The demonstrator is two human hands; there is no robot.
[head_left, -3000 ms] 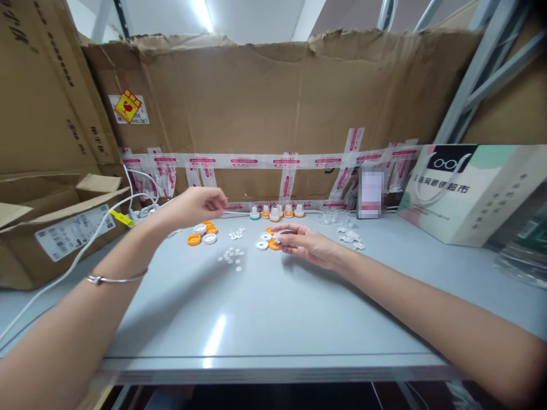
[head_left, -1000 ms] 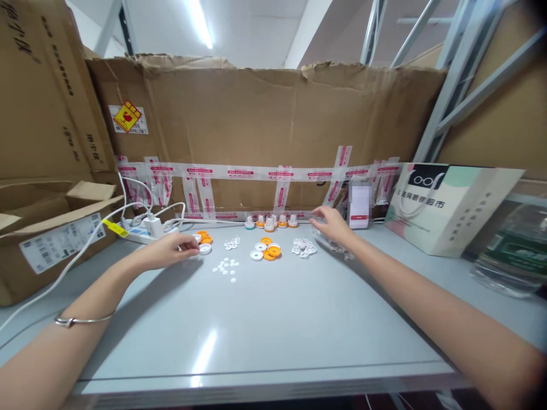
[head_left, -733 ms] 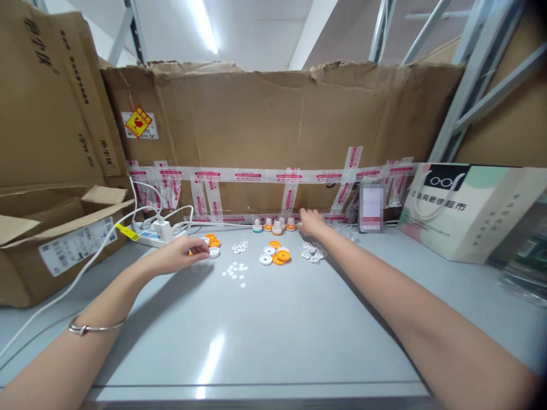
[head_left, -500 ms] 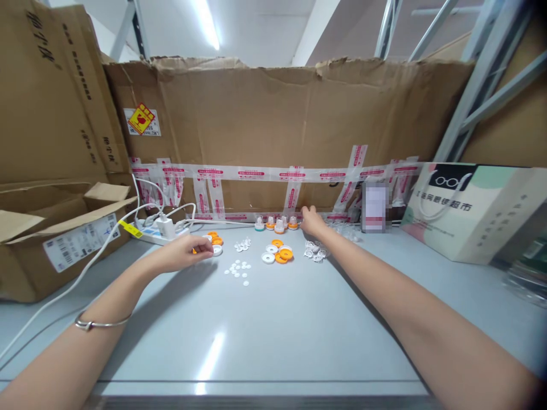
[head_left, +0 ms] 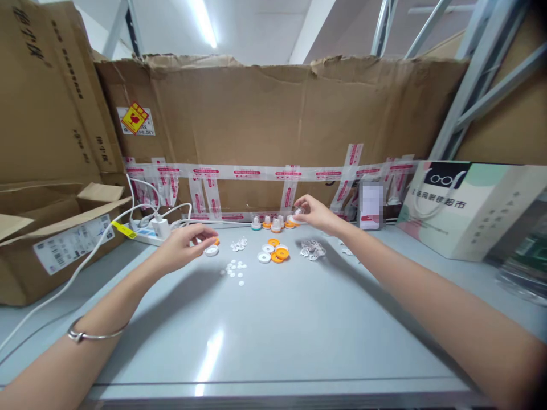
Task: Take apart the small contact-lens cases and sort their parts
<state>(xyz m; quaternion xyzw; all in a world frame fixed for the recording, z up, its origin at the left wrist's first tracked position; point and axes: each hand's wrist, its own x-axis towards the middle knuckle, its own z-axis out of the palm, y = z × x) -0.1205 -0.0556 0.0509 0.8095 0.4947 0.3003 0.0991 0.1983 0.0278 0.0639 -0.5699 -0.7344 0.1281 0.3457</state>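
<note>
On the table [head_left: 256, 324], the small white discs [head_left: 233, 274] are spread nearest. Farther in, a cluster of orange and white rings [head_left: 277, 259] is left with its outer edges exposed; stiff, very light plastic is suggested, best taken by the rim. Left of it, a white ring [head_left: 211, 250] is overhung by the left hand [head_left: 186, 245], whose fingers are part-curled, with a gap kept from the thumb and nothing seen in it. The openwork pieces [head_left: 313, 251] to the right look thin and are judged easiest to bend or tangle.

At the far side, an orange-ringed cap [head_left: 293, 220] is held, as far as can be made out, in a narrow pinch by the right hand [head_left: 318, 215], at the right end of a row of similar caps [head_left: 276, 226]. It is judged light, rigid and perhaps slippery at its clear top; a firmer hold would be given by the coloured base.

Some rings are hidden behind the left fingers, and pale pieces [head_left: 346, 249] are partly covered by the right forearm. The held cap's outline is blurred by its neighbours, and the phone's [head_left: 371, 205] screen is pixelated.
</note>
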